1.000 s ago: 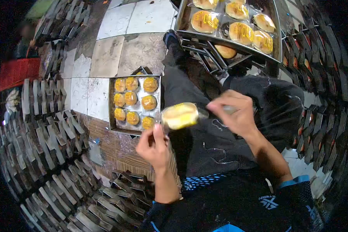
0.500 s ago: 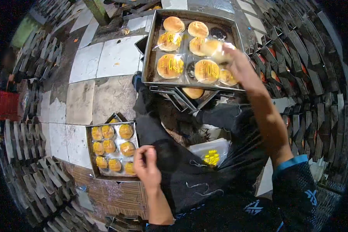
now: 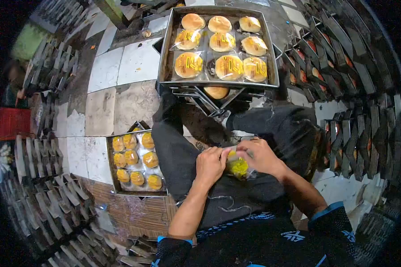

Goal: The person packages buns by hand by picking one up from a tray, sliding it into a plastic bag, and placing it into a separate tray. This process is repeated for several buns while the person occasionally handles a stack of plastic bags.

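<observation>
Over my lap, printed clear plastic bags [image 3: 239,169] with yellow lettering lie between my hands. My left hand [image 3: 210,164] pinches their upper left edge with thumb and fingers. My right hand [image 3: 262,155] is bent over the upper right edge, its fingertips closed on the plastic. Ahead of both hands stands a large metal baking tray [image 3: 218,83] with round golden buns. A front-row bun [image 3: 188,65] sits in a printed bag, as do several others. Two buns at the back, including the back left bun [image 3: 193,21], look unwrapped.
A smaller-looking tray [image 3: 140,194] of bagged buns rests at the lower left. Stacked dark metal trays [image 3: 347,142] line the right side, some with buns inside. More stacks [image 3: 53,209] stand at left, near a red crate [image 3: 12,123] and another person [image 3: 15,84].
My right hand has come down from the large tray to the bags on my lap, leaving a bun in the right column. My left hand has moved right onto the bags.
</observation>
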A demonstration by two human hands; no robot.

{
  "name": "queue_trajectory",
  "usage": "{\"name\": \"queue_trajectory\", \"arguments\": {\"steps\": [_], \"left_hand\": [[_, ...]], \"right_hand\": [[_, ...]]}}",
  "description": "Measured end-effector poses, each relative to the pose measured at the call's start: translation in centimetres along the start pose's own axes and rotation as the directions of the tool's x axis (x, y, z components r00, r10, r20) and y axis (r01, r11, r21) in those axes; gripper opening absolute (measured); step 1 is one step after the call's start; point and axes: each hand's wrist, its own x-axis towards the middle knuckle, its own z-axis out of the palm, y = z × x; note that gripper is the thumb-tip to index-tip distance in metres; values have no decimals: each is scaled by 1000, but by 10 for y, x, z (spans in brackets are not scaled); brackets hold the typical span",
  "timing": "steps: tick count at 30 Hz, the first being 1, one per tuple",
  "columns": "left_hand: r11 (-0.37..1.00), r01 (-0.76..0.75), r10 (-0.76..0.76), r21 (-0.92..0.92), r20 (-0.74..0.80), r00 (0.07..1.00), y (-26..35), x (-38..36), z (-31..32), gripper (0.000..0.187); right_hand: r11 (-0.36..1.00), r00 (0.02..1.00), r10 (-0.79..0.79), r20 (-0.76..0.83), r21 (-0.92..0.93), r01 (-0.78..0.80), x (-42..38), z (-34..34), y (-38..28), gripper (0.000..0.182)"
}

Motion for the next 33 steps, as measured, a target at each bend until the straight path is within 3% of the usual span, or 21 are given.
{"name": "queue_trajectory", "arguments": {"steps": [1, 3, 4, 5, 7, 8, 9, 10, 11, 13, 14, 15, 17, 18, 19, 20, 22, 25, 29, 31, 33], "left_hand": [[1000, -1, 0, 15, 12, 1000, 4, 1, -3, 18], [967, -46, 10, -250, -142, 990, 16, 3, -8, 26], [968, 100, -116, -231, -58, 992, 25, 5, -20, 31], [985, 47, -58, -163, -59, 997, 21, 5, -22, 33], [931, -176, 136, -320, -142, 980, -2, 11, -20, 27], [750, 9, -104, -661, -104, 989, -5, 8, -20, 21], [362, -19, -274, -932, -126, 954, -7, 10, -17, 13], [273, -12, -405, -962, -126, 906, -3, 16, -26, 14], [183, -20, -530, -983, -115, 840, 0, 21, -38, 15], [308, 32, -675, -951, -194, 712, -11, 24, -55, 17], [456, 30, -661, -890, -316, 681, -26, 23, -60, 15], [338, -35, -729, -941, -285, 623, -10, 27, -76, 14], [424, -208, -724, -882, -467, 508, -52, 30, -66, 14], [409, -215, -738, -887, -460, 493, -64, 30, -66, 14], [347, -235, -783, -908, -419, 461, -74, 27, -67, 13], [288, -254, -822, -923, -374, 429, -83, 25, -68, 13], [318, -260, -789, -912, -407, 460, -84, 28, -70, 13], [337, -260, -731, -905, -425, 533, -96, 24, -67, 16], [281, -352, -704, -893, -441, 557, -83, 38, -77, 21], [230, -377, -720, -897, -417, 554, -80, 37, -78, 22], [200, -385, -708, -901, -404, 579, -82, 37, -79, 20]], "right_hand": [[1000, 996, 8, -90, -21, -10, -8, 6, -1, 13], [948, 909, -307, -283, -181, 263, -4, 1, 9, 13], [943, 875, -305, -376, -248, 222, -3, -13, -2, 15], [953, 828, -279, -486, -243, 179, -1, -30, -13, 12], [974, 741, -20, -671, 153, 164, 8, -50, -23, 11], [976, 741, -21, -671, 148, 162, 10, -55, -28, 11], [905, 790, 128, -600, 396, 154, 14, -58, -34, 12], [775, 835, 256, -488, 619, 124, 20, -60, -41, 13], [813, 832, 294, -471, 581, 41, 24, -57, -57, 13], [964, 783, -97, -615, 137, 226, 40, -46, -67, 11], [954, 778, -157, -608, 110, 279, 52, -45, -75, 10], [941, 774, -215, -596, 86, 328, 66, -45, -80, 9], [891, 784, -430, -448, -72, 448, 119, -52, -54, 12], [952, 912, -299, -282, -159, 263, 153, -70, -46, 16], [994, 898, -90, -431, 22, 110, 194, -71, -27, 28], [957, 905, -235, -354, -250, 150, 241, -93, 3, 42], [758, 879, -273, -392, -650, -54, 343, -119, 80, 48], [778, 913, -196, -358, -623, -77, 457, -167, 165, 56], [722, 883, 434, -179, -517, -459, 499, -210, 120, 59], [794, 906, 423, -24, -472, -383, 473, -208, 105, 50], [828, 985, 78, 151, -560, 20, 445, -220, 115, 51]]}}
